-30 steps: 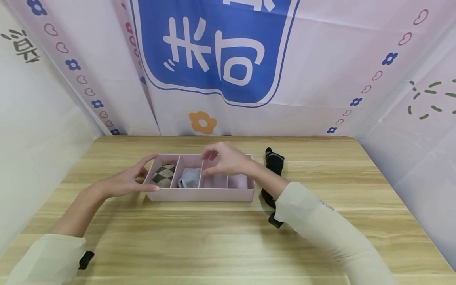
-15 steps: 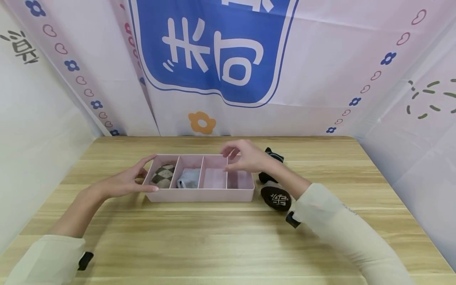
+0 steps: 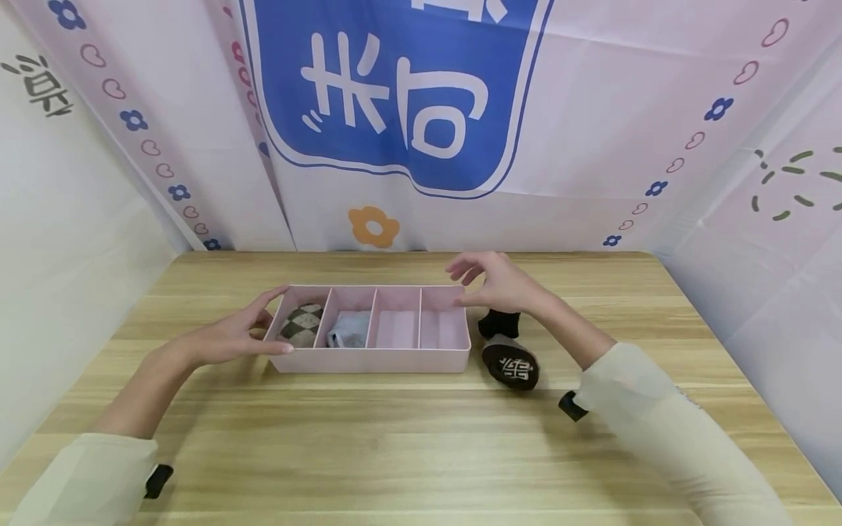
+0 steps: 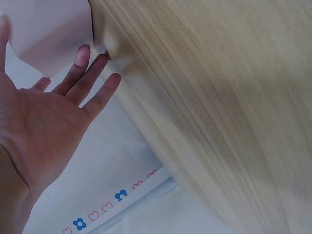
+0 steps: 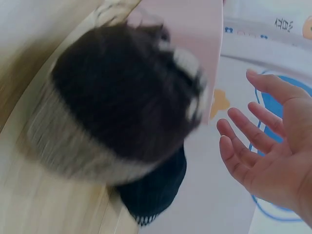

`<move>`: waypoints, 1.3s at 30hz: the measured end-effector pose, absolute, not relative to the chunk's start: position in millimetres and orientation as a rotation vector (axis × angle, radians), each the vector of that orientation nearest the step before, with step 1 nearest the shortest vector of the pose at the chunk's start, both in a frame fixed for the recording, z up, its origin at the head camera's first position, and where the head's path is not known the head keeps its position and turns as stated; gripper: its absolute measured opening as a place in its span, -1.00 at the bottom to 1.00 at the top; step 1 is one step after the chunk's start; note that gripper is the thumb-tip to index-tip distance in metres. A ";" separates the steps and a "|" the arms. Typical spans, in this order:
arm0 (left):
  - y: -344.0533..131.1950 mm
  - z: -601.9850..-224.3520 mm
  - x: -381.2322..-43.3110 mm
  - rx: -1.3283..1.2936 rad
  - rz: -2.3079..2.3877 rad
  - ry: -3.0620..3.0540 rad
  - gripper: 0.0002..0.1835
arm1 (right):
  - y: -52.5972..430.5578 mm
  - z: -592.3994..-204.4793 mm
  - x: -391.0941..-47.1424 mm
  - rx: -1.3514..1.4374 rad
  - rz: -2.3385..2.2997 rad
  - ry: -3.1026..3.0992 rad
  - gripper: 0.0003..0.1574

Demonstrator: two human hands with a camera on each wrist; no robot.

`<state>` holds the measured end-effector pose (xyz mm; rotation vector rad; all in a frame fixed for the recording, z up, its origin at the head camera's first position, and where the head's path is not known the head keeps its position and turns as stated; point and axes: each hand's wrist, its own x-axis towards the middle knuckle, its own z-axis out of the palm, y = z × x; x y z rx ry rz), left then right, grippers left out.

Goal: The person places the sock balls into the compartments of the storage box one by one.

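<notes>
Beside the right end of a pink divided box (image 3: 368,361), on the wooden tabletop (image 3: 395,446), lie two sock-like items: a brown bundle (image 3: 511,364) with pale characters and a black bundle (image 3: 499,325). They form a row running near to far, roughly square to the long axis of the box, which runs left to right; the black bundle is the farther and is partly hidden by the right hand (image 3: 495,285). Seen from the head they appear to touch, though this cannot be confirmed. The right hand, clearly the nearer of the two hands, hangs by the far right corner of the box, thumb and fingers apart, holding nothing; whether the thumb meets the rim cannot be told. From its fingertips both bundles lie rightward and toward the near side, the black one closer, so any reach would presumably run that way and down. The left hand (image 3: 243,332) spans the left end, thumb on the front wall, fingers spread. Inside, an argyle bundle (image 3: 304,321) occupies the leftmost compartment, a pale grey bundle (image 3: 350,329) the next
</notes>
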<state>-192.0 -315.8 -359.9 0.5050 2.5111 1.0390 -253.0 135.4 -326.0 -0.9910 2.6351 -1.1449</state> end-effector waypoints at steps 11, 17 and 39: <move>-316.8 -361.2 -192.6 0.513 1.057 2.516 0.15 | 187.9 -339.6 -258.7 -0.909 -1.152 2.691 -0.41; -316.5 -362.0 -193.8 0.522 1.058 2.523 0.15 | 211.1 -350.1 -260.6 -0.806 -1.042 2.753 -0.18; -314.8 -360.8 -191.0 0.520 1.059 2.523 0.14 | 226.0 -376.9 -265.7 -0.732 -0.928 2.679 0.15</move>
